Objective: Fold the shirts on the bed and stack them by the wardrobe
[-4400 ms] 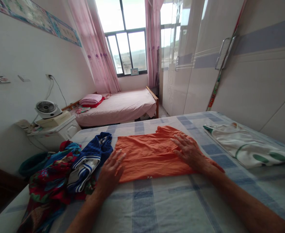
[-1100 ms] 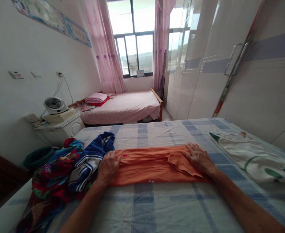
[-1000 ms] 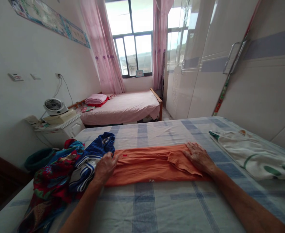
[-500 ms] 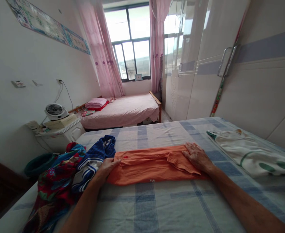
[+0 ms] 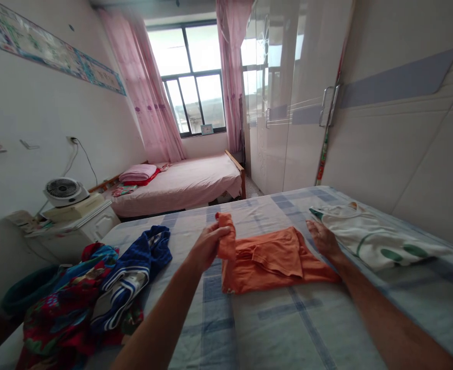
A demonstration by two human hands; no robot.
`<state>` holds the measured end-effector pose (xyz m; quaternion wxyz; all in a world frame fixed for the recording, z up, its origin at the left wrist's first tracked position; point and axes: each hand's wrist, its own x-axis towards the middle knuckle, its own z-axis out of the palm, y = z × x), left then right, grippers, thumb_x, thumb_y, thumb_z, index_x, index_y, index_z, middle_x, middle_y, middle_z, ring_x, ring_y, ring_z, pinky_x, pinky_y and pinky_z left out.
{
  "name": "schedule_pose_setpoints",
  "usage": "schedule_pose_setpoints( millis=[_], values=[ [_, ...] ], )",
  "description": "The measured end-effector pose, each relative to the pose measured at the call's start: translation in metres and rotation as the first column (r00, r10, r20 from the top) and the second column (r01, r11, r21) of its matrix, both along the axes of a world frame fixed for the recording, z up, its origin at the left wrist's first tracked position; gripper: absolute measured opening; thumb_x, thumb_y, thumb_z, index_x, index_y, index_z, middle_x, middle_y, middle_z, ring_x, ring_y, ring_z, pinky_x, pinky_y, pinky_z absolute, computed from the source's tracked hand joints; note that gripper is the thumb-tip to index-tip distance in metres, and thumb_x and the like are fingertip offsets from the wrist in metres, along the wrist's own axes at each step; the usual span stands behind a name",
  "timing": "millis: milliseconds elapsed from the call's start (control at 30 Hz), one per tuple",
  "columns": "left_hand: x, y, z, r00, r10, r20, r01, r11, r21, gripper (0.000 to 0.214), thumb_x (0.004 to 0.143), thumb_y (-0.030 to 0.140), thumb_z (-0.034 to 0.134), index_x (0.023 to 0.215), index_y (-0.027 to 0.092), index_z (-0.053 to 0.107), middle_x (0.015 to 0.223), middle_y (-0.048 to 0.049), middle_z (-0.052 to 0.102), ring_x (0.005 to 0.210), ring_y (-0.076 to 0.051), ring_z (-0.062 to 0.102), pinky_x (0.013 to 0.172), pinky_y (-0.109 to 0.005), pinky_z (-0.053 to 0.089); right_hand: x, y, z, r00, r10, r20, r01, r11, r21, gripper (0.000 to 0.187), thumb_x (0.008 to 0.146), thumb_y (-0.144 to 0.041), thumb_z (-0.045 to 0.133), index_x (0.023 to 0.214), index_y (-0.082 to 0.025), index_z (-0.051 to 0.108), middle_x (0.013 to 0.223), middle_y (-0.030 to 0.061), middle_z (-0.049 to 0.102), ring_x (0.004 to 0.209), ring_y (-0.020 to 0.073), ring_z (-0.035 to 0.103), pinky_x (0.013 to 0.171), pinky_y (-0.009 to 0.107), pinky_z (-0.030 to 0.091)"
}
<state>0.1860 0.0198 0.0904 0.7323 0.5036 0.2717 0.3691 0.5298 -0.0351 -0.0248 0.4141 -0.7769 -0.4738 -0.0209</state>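
Note:
An orange T-shirt (image 5: 272, 259) lies folded into a strip on the checked bedsheet, with a sleeve lying on top. My left hand (image 5: 209, 245) grips its left end and holds that end raised and bent over toward the middle. Just beyond the shirt's right end is my right hand (image 5: 322, 237), its fingers stretched out and holding nothing. It hovers close to the sheet, between the orange shirt and a white garment with green patches (image 5: 380, 231) that lies flat on the right.
Left of the shirt lie a blue and white garment (image 5: 133, 277) and a red flowered cloth (image 5: 60, 313). A green basin (image 5: 29, 290) stands beyond the bed's left edge. Farther off are a nightstand with a fan (image 5: 65, 190), a pink bed (image 5: 187, 180) and a tall wardrobe (image 5: 288, 144).
My left hand has lifted the shirt's left end and carried it rightward, shortening the strip. My right hand has come off the shirt's right end. The view has turned slightly right.

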Motion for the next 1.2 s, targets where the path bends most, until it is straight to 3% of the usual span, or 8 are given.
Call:
schedule_pose_setpoints(
  millis=[133,233,333,467,667,933,1067,1200],
  values=[
    [0.076,-0.014,-0.007,0.983,-0.183,-0.022,0.184,0.972,0.145,0.029,0.072,0.031,0.066,0.095,0.013,0.062,0.074,-0.0012,0.063,0.057,-0.008,0.058,0.052,-0.017,0.043,-0.004,-0.002,-0.002,1.000,0.015,-0.017,-0.016,0.999,-0.036,0.043,0.086,-0.038,0.029,0.101,-0.015,0.063,0.109,0.0137,0.066,0.107,0.0230,0.058,0.095,0.036,0.042],
    [0.103,-0.025,-0.028,0.945,-0.244,-0.216,0.300,0.911,0.283,0.032,0.080,0.039,0.056,0.099,0.015,0.062,0.077,-0.0023,0.064,0.063,-0.011,0.060,0.051,-0.019,0.043,-0.005,-0.004,-0.001,0.999,0.023,-0.030,-0.025,0.998,-0.062,0.043,0.087,-0.038,0.028,0.099,-0.016,0.063,0.106,0.0128,0.067,0.105,0.0220,0.060,0.092,0.035,0.044],
    [0.095,-0.029,-0.050,0.918,0.030,-0.397,0.203,0.823,0.531,0.025,0.083,0.032,0.050,0.092,0.015,0.066,0.080,-0.0035,0.066,0.075,-0.015,0.062,0.065,-0.024,0.048,-0.007,-0.005,0.001,0.999,0.033,-0.039,-0.036,0.996,-0.076,0.042,0.088,-0.037,0.029,0.098,-0.017,0.064,0.105,0.0117,0.067,0.103,0.0217,0.060,0.091,0.035,0.045],
    [0.057,-0.026,-0.072,0.798,0.445,-0.406,0.078,0.591,0.803,0.025,0.082,0.019,0.048,0.102,0.017,0.064,0.105,-0.0070,0.065,0.100,-0.020,0.059,0.090,-0.035,0.046,-0.012,-0.006,0.007,0.996,0.075,-0.040,-0.078,0.994,-0.081,0.041,0.089,-0.038,0.030,0.102,-0.019,0.064,0.108,0.0098,0.066,0.104,0.0206,0.059,0.093,0.034,0.043],
    [0.022,-0.032,-0.104,0.663,0.586,-0.466,0.269,0.394,0.879,0.041,0.087,0.025,0.046,0.127,0.016,0.051,0.138,-0.0126,0.046,0.131,-0.024,0.037,0.106,-0.043,0.034,-0.029,-0.009,0.012,0.968,0.242,0.061,-0.229,0.959,-0.169,0.043,0.084,-0.045,0.042,0.110,-0.018,0.062,0.112,0.0095,0.063,0.106,0.0218,0.055,0.093,0.032,0.040],
    [0.021,-0.036,-0.119,0.588,0.550,-0.593,0.440,0.397,0.805,0.050,0.088,0.036,0.046,0.135,0.020,0.043,0.145,-0.0129,0.036,0.136,-0.027,0.026,0.108,-0.048,0.029,-0.048,-0.012,0.017,0.927,0.271,0.257,-0.189,0.934,-0.303,0.022,0.074,-0.041,0.055,0.079,-0.021,0.064,0.089,0.0068,0.065,0.088,0.0236,0.056,0.081,0.035,0.042],
    [0.020,-0.039,-0.113,0.598,0.563,-0.570,0.392,0.415,0.821,0.046,0.088,0.035,0.046,0.132,0.020,0.046,0.146,-0.0126,0.035,0.137,-0.025,0.026,0.108,-0.046,0.028,-0.059,-0.016,0.026,0.938,0.344,0.043,-0.333,0.928,-0.166,0.021,0.080,-0.039,0.048,0.085,-0.023,0.059,0.080,0.0025,0.066,0.076,0.0194,0.060,0.070,0.029,0.045],
    [0.019,-0.042,-0.107,0.624,0.557,-0.548,0.367,0.410,0.835,0.047,0.087,0.036,0.049,0.131,0.021,0.046,0.147,-0.0114,0.032,0.137,-0.025,0.025,0.109,-0.045,0.026,-0.062,-0.013,0.040,0.945,0.319,-0.072,-0.323,0.944,-0.062,0.026,0.081,-0.042,0.047,0.092,-0.021,0.057,0.080,0.0025,0.067,0.071,0.0187,0.061,0.064,0.028,0.046]
  ],
)
